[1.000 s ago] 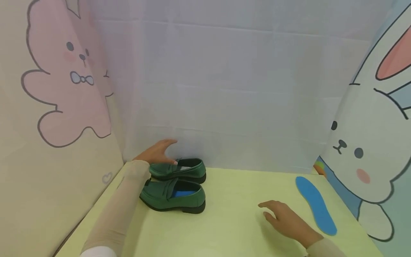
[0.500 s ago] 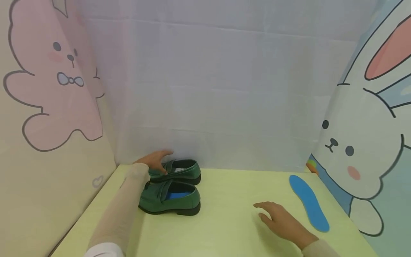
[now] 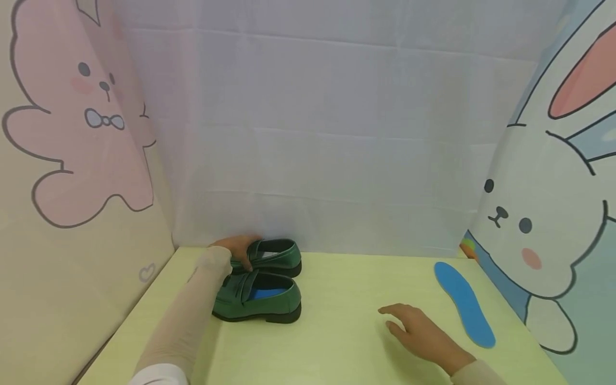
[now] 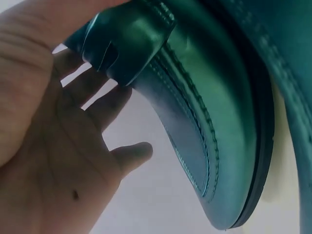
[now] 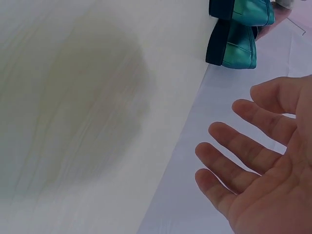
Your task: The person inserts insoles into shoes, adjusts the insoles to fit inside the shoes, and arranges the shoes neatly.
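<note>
Two green loafers stand side by side at the back left of the table, heels to the right. My left hand [image 3: 239, 249] grips the far loafer [image 3: 285, 261] over its upper, thumb on the near side and fingers behind it. In the left wrist view the thumb and fingers straddle the strap of this loafer [image 4: 229, 122]. A blue lining shows inside the near loafer [image 3: 281, 306], while a pale one shows in the far one. My right hand [image 3: 420, 332] hovers above the table with relaxed fingers, holding nothing.
A loose blue insole [image 3: 464, 303] lies to the right of my right hand, near the right edge of the pale yellow table [image 3: 337, 326]. A white cloth [image 3: 332, 160] hangs behind the table, and rabbit-printed panels flank it.
My left hand has come down from above the far loafer and closed around its upper. The view has shifted slightly to the right. My right hand stays nearly still.
</note>
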A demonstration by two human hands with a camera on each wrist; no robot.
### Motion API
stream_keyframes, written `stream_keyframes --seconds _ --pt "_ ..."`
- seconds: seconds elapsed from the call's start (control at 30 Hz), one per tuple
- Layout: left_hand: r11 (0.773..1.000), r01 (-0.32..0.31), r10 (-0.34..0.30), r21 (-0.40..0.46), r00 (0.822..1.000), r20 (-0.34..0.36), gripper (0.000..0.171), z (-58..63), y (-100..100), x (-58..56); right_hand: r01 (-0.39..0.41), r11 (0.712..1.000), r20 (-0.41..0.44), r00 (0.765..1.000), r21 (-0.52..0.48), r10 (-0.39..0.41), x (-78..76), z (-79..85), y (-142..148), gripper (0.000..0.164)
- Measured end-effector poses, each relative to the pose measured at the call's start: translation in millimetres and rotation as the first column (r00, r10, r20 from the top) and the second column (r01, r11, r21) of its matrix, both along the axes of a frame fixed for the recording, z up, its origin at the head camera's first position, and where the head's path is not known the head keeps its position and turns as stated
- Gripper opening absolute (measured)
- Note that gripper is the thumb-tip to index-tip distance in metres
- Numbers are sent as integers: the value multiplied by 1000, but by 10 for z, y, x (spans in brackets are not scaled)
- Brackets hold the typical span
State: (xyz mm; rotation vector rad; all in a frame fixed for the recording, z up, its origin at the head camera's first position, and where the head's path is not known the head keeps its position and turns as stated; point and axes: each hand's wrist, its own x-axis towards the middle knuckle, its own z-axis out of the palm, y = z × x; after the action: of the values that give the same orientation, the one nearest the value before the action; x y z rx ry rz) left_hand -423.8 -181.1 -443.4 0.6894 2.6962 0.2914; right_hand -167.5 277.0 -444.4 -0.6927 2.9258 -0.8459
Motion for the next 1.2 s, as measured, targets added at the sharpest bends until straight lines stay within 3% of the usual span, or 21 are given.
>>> stream_keyframes --seconds 0.3,0.5,0.77,0.97,1.2 --pt "997 -78 79 -28 997 19 108 -148 12 -40 -6 1000 -14 1000 0 6 11 -45 -23 27" --pt "990 -131 134 -48 990 47 109 -128 30 -2 -9 1000 -8 1000 -5 9 40 -13 -42 27" --pt "993 -116 115 -35 993 -23 105 -87 68 16 -21 1000 -18 1000 -23 21 51 47 -83 26" --pt "994 -107 105 -23 992 -69 106 -155 75 -14 -7 1000 37 999 -18 8 31 3 -62 26" --pt "996 -82 84 21 983 -161 102 -187 18 -19 -14 1000 7 1000 -22 14 17 -11 -68 25"
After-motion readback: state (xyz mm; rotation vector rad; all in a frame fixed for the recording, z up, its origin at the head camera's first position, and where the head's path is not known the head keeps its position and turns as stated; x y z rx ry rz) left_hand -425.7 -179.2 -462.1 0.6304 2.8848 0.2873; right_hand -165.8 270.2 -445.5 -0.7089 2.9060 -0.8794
